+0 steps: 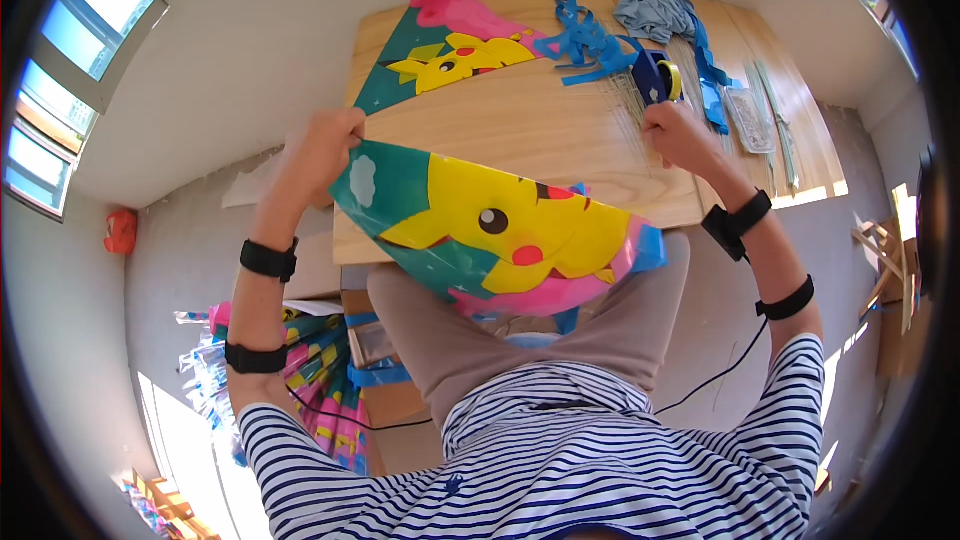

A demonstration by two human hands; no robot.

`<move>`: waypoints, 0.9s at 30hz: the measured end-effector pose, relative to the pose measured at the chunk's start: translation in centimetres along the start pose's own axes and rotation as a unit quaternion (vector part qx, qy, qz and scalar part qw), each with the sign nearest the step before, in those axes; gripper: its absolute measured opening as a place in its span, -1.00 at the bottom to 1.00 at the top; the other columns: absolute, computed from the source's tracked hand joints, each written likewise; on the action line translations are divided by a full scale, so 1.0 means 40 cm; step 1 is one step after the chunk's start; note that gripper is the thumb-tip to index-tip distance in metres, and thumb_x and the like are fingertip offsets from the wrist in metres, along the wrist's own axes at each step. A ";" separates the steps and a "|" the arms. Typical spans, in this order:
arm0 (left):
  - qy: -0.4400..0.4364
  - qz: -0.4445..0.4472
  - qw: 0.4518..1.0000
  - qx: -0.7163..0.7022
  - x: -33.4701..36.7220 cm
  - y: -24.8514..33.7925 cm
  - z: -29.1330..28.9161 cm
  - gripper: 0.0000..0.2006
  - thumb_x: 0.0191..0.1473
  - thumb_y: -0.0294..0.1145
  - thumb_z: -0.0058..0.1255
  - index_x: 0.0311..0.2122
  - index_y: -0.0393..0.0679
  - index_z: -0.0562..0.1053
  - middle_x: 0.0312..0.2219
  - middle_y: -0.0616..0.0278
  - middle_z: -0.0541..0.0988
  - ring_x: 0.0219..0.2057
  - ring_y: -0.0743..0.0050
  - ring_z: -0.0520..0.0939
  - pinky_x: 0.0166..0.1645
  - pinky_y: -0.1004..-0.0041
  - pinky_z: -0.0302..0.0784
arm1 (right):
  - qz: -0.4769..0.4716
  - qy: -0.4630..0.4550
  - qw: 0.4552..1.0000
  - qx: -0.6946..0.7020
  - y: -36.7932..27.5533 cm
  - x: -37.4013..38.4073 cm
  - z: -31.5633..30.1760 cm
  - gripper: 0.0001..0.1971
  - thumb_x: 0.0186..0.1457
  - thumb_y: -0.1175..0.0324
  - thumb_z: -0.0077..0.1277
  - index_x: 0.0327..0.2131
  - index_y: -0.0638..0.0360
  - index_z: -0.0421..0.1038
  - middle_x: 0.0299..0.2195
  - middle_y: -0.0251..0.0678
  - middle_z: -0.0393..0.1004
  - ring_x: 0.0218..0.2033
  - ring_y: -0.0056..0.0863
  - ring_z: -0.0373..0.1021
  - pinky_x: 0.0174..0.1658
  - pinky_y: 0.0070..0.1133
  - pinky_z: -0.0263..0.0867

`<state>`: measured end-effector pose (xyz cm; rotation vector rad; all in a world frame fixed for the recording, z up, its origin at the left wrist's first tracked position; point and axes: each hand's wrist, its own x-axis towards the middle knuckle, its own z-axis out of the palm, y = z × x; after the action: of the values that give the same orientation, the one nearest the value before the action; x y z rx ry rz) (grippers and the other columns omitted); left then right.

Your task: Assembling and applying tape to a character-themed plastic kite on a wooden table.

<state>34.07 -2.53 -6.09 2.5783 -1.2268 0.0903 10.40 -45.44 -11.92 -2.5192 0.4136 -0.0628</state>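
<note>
A striped shirt [630, 460] is seen nearest, with tan trousers [415, 340] just past it. Over the lap, a bright sheet [455, 210] with a yellow cartoon animal on green and pink is hung in a curve, near the front edge of the wooden surface [480, 130]. Its top left corner is pinched by the left hand [328, 145], with the fingers closed on it. The right hand [676, 135] is held over the surface, just beside a dark blue tape holder [649, 75] with a yellow roll. Its fingers are curled in, but it cannot be told how tightly, or whether anything thin is held. A second sheet [400, 55] with the same kind of picture is laid at the far left of the surface. Blue strips [590, 45] are heaped at the back, and thin sticks [628, 105] are spread near the tape holder. The work on the held sheet seems to be partway along: blue bits can be seen at its edge, but no stick can be made out on it. More bright sheets [325, 365] are bunched low by the left arm; whether they are finished or waiting cannot be told.
</note>
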 end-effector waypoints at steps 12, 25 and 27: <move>0.214 0.097 0.970 0.067 -0.044 0.037 -0.214 -0.96 0.15 -0.66 -0.01 -0.33 -0.28 0.40 -0.47 0.16 0.45 -0.55 0.40 0.43 -0.43 0.44 0.36 | -0.110 -0.141 0.950 0.256 -0.111 0.037 0.054 -0.56 0.14 0.19 0.24 0.00 0.28 0.54 -0.14 -0.17 0.61 -0.07 -0.43 0.50 0.05 -0.50 0.40; 0.118 -0.070 0.988 -0.064 -0.190 0.048 -0.426 -0.87 0.21 -0.59 -0.16 -0.32 -0.21 0.46 -0.48 0.34 0.51 -0.65 0.67 0.49 -0.53 0.63 0.35 | -0.046 -0.185 0.948 0.255 -0.144 -0.119 -0.058 -0.86 0.09 0.54 0.18 -0.26 0.40 0.59 -0.47 -0.36 0.60 -0.42 -0.58 0.47 -0.36 -0.62 0.34; 0.061 -0.098 0.987 -0.115 -0.173 0.027 -0.417 -0.90 0.20 -0.57 -0.12 -0.32 -0.20 0.45 -0.47 0.33 0.52 -0.63 0.64 0.54 -0.51 0.61 0.37 | -0.022 -0.213 0.949 0.233 -0.092 -0.120 -0.083 -0.87 0.09 0.53 0.17 -0.28 0.39 0.58 -0.47 -0.34 0.60 -0.40 -0.53 0.50 -0.33 -0.59 0.37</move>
<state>29.89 6.69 8.90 2.4370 -0.8807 0.0612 6.42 -42.89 -6.91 -1.9987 0.1420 0.3266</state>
